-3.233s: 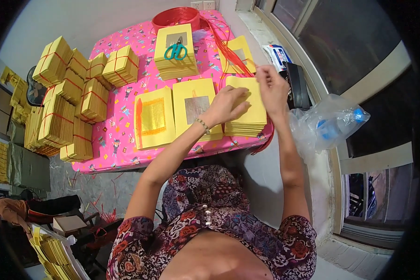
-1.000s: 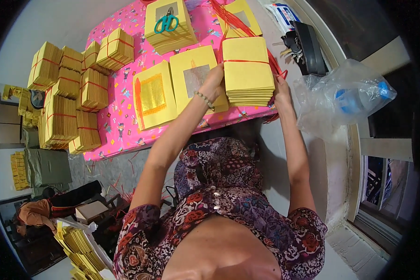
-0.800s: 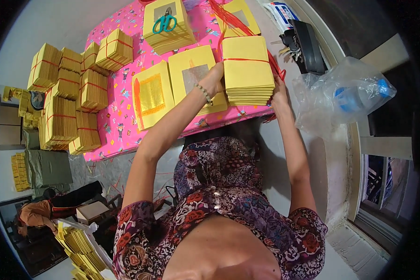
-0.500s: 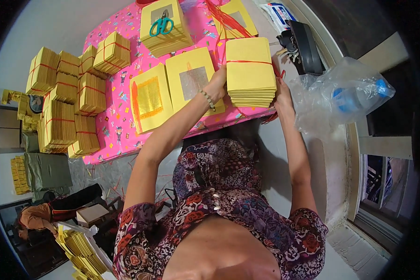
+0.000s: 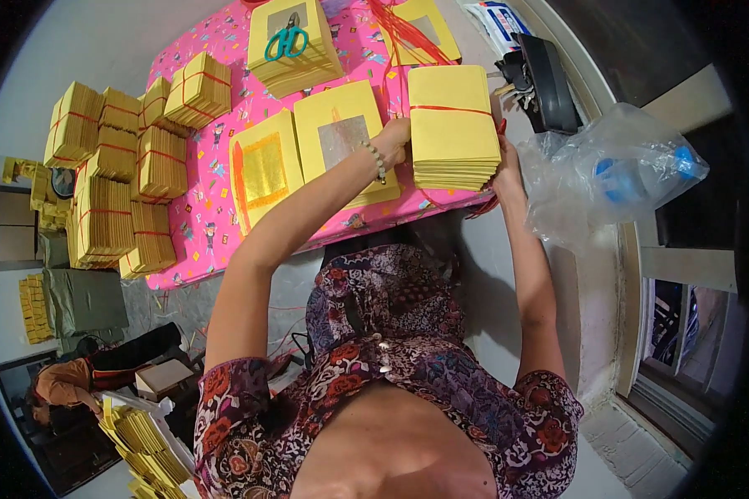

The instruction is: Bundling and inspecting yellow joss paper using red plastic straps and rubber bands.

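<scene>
Both hands are clamped on one yellow paper stack (image 5: 453, 125) tied with red string (image 5: 449, 109): left hand (image 5: 394, 141) on its left side, right hand (image 5: 505, 160) on its right, at the pink table (image 5: 212, 216) edge.

Single view only: head-worn fisheye, left of pair, looking steeply down over wearer's chest. Upright, unmirrored; dark circular rim, straight edges bowed near it. Forearms enter from lower edge, reach up-frame. Fingers of left hand (image 5: 394, 137) and right hand (image 5: 504, 156) sit upper centre, at arm's length. Pink table (image 5: 225, 183) beyond and left of fingers. No second view for overlap.
</scene>
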Demonstrator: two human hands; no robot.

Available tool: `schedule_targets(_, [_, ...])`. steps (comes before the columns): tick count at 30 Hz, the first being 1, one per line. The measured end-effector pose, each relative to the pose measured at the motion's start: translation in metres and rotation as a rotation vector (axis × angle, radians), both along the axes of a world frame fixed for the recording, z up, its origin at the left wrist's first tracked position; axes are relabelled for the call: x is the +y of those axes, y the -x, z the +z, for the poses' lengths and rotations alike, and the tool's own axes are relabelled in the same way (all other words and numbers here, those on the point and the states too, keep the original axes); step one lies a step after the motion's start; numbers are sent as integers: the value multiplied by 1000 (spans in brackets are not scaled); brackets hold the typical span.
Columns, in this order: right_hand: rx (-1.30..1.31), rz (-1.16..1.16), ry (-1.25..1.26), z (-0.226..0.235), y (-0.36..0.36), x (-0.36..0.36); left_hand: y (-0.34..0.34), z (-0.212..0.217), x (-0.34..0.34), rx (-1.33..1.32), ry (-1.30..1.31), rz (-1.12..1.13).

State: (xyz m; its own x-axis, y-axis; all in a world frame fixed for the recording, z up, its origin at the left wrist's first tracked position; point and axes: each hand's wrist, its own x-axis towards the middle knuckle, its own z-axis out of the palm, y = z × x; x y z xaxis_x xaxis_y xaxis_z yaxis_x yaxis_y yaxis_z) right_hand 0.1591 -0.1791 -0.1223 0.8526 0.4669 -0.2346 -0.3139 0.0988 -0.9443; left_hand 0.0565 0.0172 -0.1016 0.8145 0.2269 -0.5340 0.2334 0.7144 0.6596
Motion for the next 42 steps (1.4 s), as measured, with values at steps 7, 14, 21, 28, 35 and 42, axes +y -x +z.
schedule_targets(7, [64, 0, -55, -2, -5, -3, 3, 8, -11, -54, 42, 34])
schedule_targets(14, [218, 31, -132, -8, -18, 2, 5, 1, -12, -142, 156, 99])
schedule_targets(21, [242, -10, -117, -10, -20, 1, 6, 23, -28, -82, 115, 139])
schedule_targets(28, [283, 3, -295, 3, -2, -1, 8, 20, -28, -51, 118, 217])
schedule_targets(35, [312, -99, -370, -21, -5, -5, 22, 38, -44, -98, 72, 190])
schedule_targets(42, [219, -28, -431, -12, 4, -3, 27, 41, -40, -91, 55, 166])
